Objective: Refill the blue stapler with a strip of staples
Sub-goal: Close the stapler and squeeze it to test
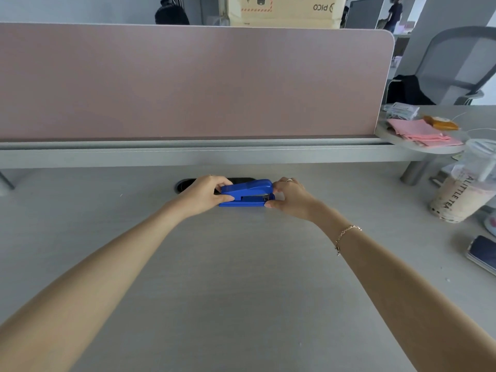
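Stapler, closed on the bench, clamped at both ends by left hand and right hand fingers; opening it probably comes next, no staple strip visible.

**Tabletop and the things on it**

The pale grey tabletop carries a blue stapler near its far edge, in front of a dark cable hole. At the right side stand a tea cup and, nearer, a phone lying flat.
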Demonstrator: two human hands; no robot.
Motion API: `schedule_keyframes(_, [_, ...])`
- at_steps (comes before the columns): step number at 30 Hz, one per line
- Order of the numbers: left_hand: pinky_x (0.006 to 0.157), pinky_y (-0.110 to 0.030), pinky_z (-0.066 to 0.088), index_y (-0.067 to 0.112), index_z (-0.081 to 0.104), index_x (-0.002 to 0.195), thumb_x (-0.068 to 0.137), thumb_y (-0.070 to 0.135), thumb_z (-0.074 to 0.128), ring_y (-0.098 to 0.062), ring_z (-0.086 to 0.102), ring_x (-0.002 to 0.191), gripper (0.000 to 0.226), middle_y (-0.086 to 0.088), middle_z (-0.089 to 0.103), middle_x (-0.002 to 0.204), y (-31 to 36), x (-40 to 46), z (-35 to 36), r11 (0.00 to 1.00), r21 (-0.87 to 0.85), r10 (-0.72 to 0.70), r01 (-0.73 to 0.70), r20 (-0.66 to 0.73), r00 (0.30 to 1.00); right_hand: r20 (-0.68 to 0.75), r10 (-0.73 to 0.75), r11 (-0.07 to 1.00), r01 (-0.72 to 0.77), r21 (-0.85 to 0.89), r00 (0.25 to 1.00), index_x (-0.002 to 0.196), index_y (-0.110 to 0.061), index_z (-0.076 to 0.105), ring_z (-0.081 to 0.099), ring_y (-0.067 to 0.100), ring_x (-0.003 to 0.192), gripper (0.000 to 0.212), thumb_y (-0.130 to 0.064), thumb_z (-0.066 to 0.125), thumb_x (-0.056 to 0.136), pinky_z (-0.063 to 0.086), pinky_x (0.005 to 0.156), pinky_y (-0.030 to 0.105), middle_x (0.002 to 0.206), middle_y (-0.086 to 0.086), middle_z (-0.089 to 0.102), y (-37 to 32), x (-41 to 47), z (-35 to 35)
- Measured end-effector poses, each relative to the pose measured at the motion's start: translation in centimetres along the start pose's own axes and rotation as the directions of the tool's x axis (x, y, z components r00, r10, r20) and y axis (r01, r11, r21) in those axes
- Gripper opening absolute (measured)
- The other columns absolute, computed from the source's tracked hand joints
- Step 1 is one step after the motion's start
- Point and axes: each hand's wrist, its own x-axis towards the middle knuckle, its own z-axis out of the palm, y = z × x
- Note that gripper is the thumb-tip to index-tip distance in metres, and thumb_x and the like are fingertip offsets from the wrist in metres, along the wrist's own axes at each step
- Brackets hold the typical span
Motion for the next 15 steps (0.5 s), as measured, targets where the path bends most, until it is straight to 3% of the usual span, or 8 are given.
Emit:
schedule_keyframes(7, [0.069, -0.011, 0.043, 0.018, 0.068, 0.106, 0.081, 0.022, 0.074, -0.015, 0.064, 0.088, 0.026, -0.001, 0.071, 0.095, -0.52, 0.20, 0.46, 0.999, -0.040, -0.023, 0.022, -0.034, 0.999, 0.031, 0.015, 0.999, -0.016, 0.046, 0.999, 0.106, -0.010, 0.058, 0.044, 0.029, 0.111, 0.030, -0.024, 0.065, 0.081, 0.036, 0.095, 0.038, 0.114, 0.012, 0.053, 0.15, 0.56, 0.05])
schedule_keyframes(15, [0.073, -0.018, 0.044, 0.019, 0.066, 0.108, 0.081, 0.021, 0.073, -0.013, 0.062, 0.091, 0.027, 0.000, 0.070, 0.100, -0.51, 0.62, 0.33, 0.999, -0.040, -0.033, 0.033, 0.007, 0.999, 0.046, 0.030, 0.999, -0.032, 0.043, 0.998, 0.106, -0.014, 0.057, 0.044, 0.029, 0.113, 0.029, -0.027, 0.064, 0.081, 0.037, 0.099, 0.042, 0.114, 0.010, 0.052, 0.36, 0.76, 0.12])
